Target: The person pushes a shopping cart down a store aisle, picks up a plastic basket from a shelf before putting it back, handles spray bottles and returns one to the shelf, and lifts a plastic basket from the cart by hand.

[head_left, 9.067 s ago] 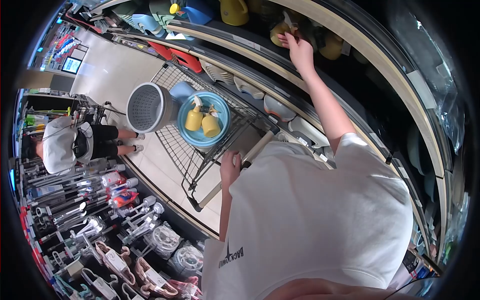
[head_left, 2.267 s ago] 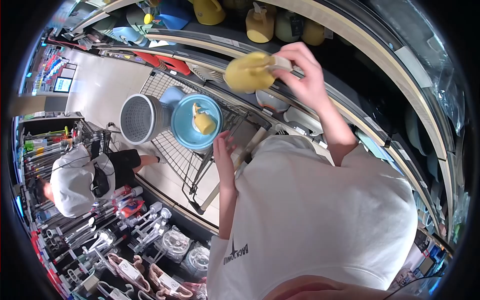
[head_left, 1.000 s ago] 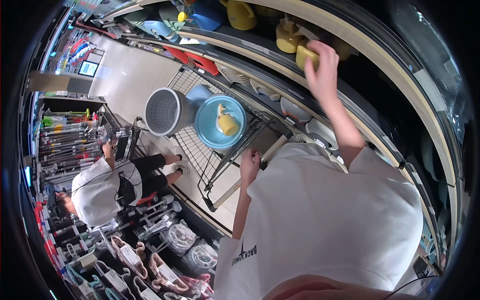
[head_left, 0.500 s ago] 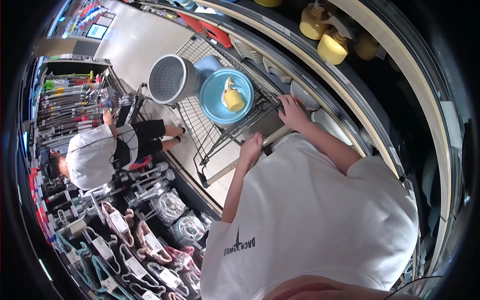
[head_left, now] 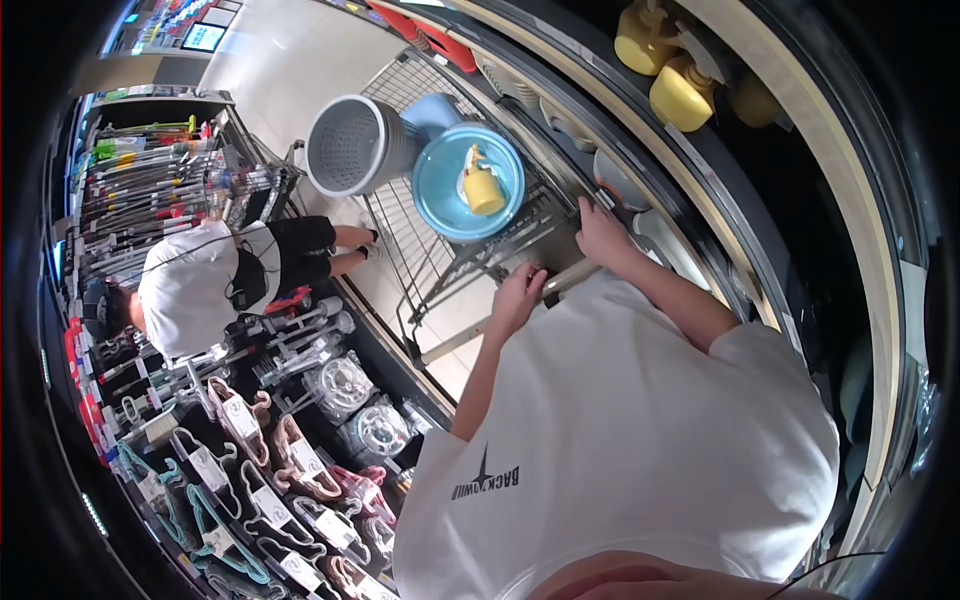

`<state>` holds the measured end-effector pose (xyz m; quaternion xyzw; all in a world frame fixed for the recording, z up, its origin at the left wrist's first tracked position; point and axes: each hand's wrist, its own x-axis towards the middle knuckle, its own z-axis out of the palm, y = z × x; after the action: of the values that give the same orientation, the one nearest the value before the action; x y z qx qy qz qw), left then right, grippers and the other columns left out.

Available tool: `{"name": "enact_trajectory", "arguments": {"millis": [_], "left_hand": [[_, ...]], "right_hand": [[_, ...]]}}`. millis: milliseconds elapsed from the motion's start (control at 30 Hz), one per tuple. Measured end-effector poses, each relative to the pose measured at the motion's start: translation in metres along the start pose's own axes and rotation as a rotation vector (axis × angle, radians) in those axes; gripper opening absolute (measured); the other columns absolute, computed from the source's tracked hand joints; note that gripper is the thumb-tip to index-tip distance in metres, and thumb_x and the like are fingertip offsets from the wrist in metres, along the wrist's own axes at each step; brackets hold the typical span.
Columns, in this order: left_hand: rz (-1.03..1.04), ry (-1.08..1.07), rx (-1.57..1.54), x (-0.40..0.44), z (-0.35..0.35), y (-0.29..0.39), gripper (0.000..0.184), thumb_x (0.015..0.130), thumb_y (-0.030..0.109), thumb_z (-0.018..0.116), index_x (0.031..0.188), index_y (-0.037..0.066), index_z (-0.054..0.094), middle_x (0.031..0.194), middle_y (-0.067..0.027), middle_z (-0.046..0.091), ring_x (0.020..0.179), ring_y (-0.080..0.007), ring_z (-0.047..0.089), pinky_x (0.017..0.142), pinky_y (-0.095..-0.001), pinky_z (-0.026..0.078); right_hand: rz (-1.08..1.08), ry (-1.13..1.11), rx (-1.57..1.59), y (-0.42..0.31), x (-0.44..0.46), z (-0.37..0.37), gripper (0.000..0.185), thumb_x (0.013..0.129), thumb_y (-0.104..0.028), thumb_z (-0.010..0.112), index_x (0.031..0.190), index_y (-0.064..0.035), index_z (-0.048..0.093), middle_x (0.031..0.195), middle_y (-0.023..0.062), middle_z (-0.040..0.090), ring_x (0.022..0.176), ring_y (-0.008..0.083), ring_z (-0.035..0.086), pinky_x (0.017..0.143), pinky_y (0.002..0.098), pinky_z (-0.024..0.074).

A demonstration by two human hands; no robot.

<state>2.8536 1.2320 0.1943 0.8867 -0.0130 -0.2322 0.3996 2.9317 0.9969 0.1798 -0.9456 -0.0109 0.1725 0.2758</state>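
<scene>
Both hands are at the handle of a wire shopping cart (head_left: 392, 225). My left hand (head_left: 517, 297) is closed round the handle bar (head_left: 450, 343). My right hand (head_left: 603, 235) is closed on the handle's other end, close to the shelves. In the cart a light blue basin (head_left: 432, 200) holds a yellow spray bottle (head_left: 483, 192), which lies tilted. Beside the basin are a stack of grey perforated baskets (head_left: 345, 147) and a blue container (head_left: 432, 113). On the upper shelf stands another yellow spray bottle (head_left: 683, 95), next to a similar yellow bottle (head_left: 642, 40).
A person in a white shirt (head_left: 195, 290) bends at the left beside another cart (head_left: 250, 185). Hangers (head_left: 300, 455) and packaged goods (head_left: 380, 428) line the lower left. Shelves (head_left: 735, 190) curve along the right, and pale floor (head_left: 270, 60) runs ahead.
One yellow spray bottle has gone from my right hand onto the shelf. That hand has come down to the cart handle. The shelves and cart have shifted in view, and the other person has bent lower.
</scene>
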Motion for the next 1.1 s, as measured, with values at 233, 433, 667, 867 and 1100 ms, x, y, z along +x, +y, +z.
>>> {"name": "enact_trajectory", "arguments": {"millis": [233,433,667,867,1100], "left_hand": [[0.273,0.568,0.019,0.040,-0.037,0.016,0.015,0.095,0.016,0.069,0.104,0.004,0.068,0.087,-0.0127,0.065,0.082,-0.0315,0.063,0.077,-0.0413,0.052],[-0.043,0.696,-0.013,0.163,-0.052,-0.081,0.083,0.076,0.038,0.087,0.137,-0.004,0.049,0.129,-0.0288,0.057,0.123,-0.0438,0.054,0.106,-0.0483,0.044],[-0.401,0.494,-0.039,0.221,-0.049,-0.134,0.133,0.063,0.063,0.090,0.156,-0.003,0.022,0.148,-0.0317,0.046,0.138,-0.0444,0.047,0.115,-0.0487,0.040],[-0.165,0.347,-0.245,0.286,-0.008,-0.213,0.151,0.057,0.058,0.095,0.159,-0.002,0.001,0.152,-0.0305,0.042,0.143,-0.0420,0.044,0.117,-0.0493,0.040],[-0.446,0.256,-0.360,0.263,0.009,-0.199,0.142,0.061,0.047,0.097,0.158,-0.002,0.006,0.154,-0.0219,0.042,0.141,-0.0321,0.048,0.120,-0.0419,0.036]], "right_hand": [[-0.034,0.014,0.091,0.019,-0.001,0.010,0.070,0.088,-0.009,0.059,0.154,-0.0033,0.036,0.122,0.0307,0.064,0.108,0.0469,0.065,0.093,0.0544,0.0531],[0.001,-0.032,0.098,0.024,-0.025,0.003,0.070,0.085,-0.009,0.059,0.152,-0.0060,0.041,0.116,0.0302,0.068,0.106,0.0452,0.067,0.093,0.0534,0.0540],[0.038,-0.029,0.043,0.014,-0.036,-0.002,0.074,0.085,-0.009,0.056,0.156,-0.0132,0.039,0.113,0.0284,0.070,0.105,0.0458,0.068,0.093,0.0536,0.0541],[0.011,-0.048,0.023,0.012,-0.042,-0.008,0.071,0.088,-0.011,0.056,0.156,-0.0125,0.037,0.107,0.0291,0.072,0.099,0.0457,0.070,0.089,0.0543,0.0555],[0.000,-0.066,0.082,0.026,-0.037,0.001,0.063,0.092,-0.013,0.055,0.152,-0.0060,0.036,0.102,0.0315,0.070,0.097,0.0481,0.069,0.085,0.0563,0.0530]]}}
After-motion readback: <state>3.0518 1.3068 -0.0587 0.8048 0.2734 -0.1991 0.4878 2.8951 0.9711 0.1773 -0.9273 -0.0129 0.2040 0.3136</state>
